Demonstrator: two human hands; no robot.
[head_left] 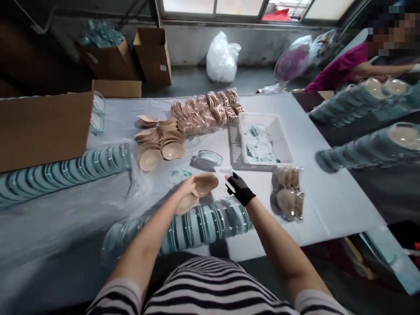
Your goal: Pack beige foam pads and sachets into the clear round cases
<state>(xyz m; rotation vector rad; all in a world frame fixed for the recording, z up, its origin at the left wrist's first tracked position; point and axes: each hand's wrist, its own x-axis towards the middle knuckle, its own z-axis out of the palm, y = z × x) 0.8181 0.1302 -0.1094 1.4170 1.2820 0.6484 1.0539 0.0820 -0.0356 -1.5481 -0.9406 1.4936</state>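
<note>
My left hand (188,186) is bare and closed on a beige bra cup (206,183). A second beige cup (187,204) shows just below that hand. My right hand (241,188), in a black fingerless glove, has its fingertips drawn together at a small whitish piece (225,169) that I cannot make out clearly. A clear oval plastic case (207,158) lies just beyond both hands. Beside my left hand are small printed packets (180,176). A long row of nested clear plastic cases (205,225) lies under my forearms, nearest my body.
Loose beige cups (173,151) and bagged ones (200,116) are piled at the back. A white basket (285,146) holds packets; bagged cups (286,199) lie right. Stacked cases (65,168) and a cardboard box (46,131) stand left. A co-worker (344,65) works at far right.
</note>
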